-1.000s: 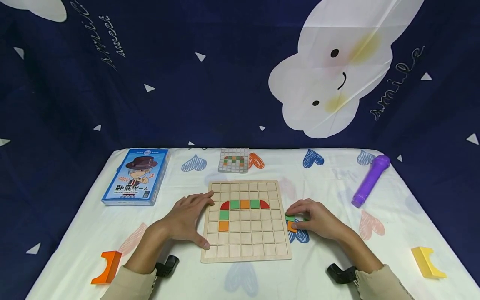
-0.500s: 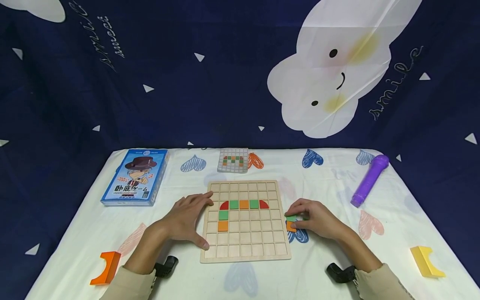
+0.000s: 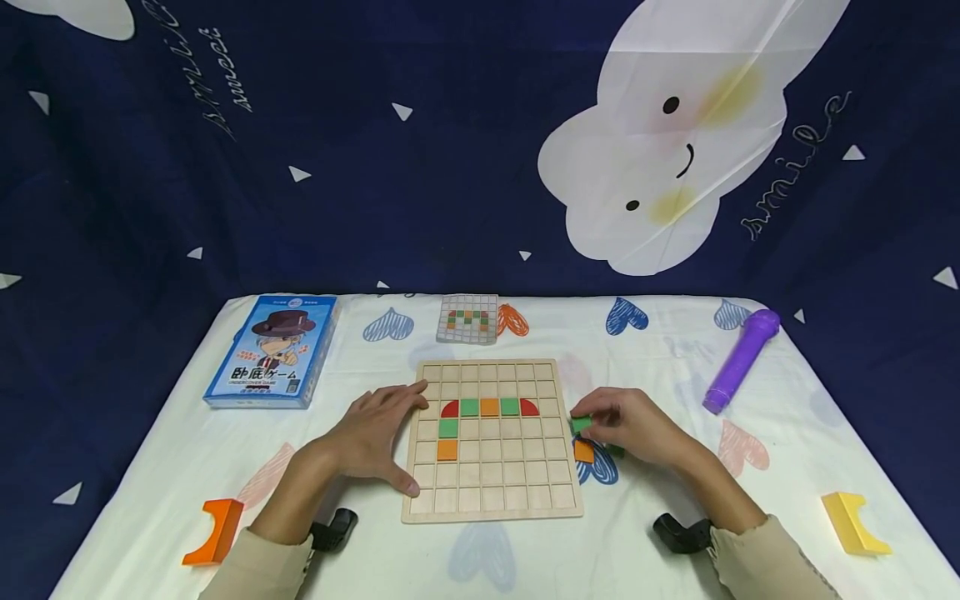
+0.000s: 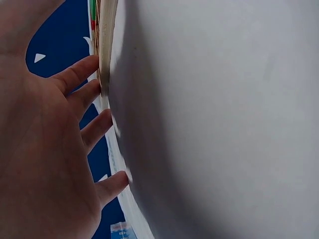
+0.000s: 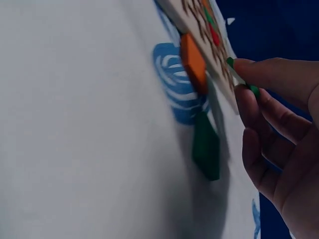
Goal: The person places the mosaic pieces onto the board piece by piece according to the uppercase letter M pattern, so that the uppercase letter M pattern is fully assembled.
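A wooden grid board (image 3: pixel 491 500) lies mid-table, with a row of red, green and orange tiles across it. Below the row's left end sit a green tile (image 3: pixel 448 428) and an orange tile (image 3: pixel 447 450). My left hand (image 3: pixel 372 437) rests at the board's left edge, fingers spread, fingertips on the rim. Right of the board, my right hand (image 3: pixel 637 427) pinches a green square tile (image 3: pixel 581 425) between thumb and fingers. Under that hand an orange tile (image 5: pixel 193 62) and another green tile (image 5: pixel 206 147) lie on the cloth.
A small pattern card (image 3: pixel 467 320) lies behind the board. At the back left is a blue game box (image 3: pixel 273 354); a purple microphone-shaped stick (image 3: pixel 741 362) lies at the right. An orange block (image 3: pixel 215 533) and a yellow block (image 3: pixel 855 525) stand near the front corners.
My right hand has taken hold of the green tile and raised it slightly from beside the orange one, which is now more exposed. My left hand has stayed put.
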`<state>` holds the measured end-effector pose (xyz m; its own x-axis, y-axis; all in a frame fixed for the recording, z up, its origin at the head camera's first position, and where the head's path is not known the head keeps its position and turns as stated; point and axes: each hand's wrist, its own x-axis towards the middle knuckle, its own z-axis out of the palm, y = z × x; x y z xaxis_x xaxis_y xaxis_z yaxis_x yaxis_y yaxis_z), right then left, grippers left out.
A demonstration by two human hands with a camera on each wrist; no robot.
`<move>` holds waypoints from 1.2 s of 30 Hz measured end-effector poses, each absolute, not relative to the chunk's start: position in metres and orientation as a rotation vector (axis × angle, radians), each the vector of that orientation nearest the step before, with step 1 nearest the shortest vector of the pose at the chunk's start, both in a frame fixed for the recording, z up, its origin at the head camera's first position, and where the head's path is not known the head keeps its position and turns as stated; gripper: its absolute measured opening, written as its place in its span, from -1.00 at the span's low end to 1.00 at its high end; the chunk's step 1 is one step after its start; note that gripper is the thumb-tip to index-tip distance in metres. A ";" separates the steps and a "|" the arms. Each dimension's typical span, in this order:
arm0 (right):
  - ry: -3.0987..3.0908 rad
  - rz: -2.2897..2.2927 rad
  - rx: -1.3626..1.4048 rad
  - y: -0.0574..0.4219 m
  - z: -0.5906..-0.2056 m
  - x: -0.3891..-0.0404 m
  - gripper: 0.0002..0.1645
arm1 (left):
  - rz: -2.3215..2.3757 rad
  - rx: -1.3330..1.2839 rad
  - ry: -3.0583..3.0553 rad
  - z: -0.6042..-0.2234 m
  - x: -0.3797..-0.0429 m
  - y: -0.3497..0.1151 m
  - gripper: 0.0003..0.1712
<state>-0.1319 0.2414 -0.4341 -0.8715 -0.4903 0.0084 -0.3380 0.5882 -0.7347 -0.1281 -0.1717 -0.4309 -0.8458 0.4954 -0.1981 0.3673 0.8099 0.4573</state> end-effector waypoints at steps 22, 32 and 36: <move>2.543 -1.263 -0.777 0.187 -0.436 -0.137 -0.75 | 0.586 0.637 2.699 -0.431 -0.127 -0.170 0.31; 2.538 -1.337 -0.815 0.153 -0.443 -0.139 -0.78 | 0.594 0.633 2.696 -0.432 -0.127 -0.171 0.32; 2.550 -1.340 -0.807 0.143 -0.444 -0.139 -0.79 | 0.599 0.641 2.697 -0.432 -0.127 -0.171 0.32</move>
<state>-0.1387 0.1431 -0.4445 -0.8439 -0.5244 0.1130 -0.3904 0.4559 -0.7998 -0.1274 -0.1709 -0.4323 -0.8539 0.4833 -0.1929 0.3562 0.8131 0.4605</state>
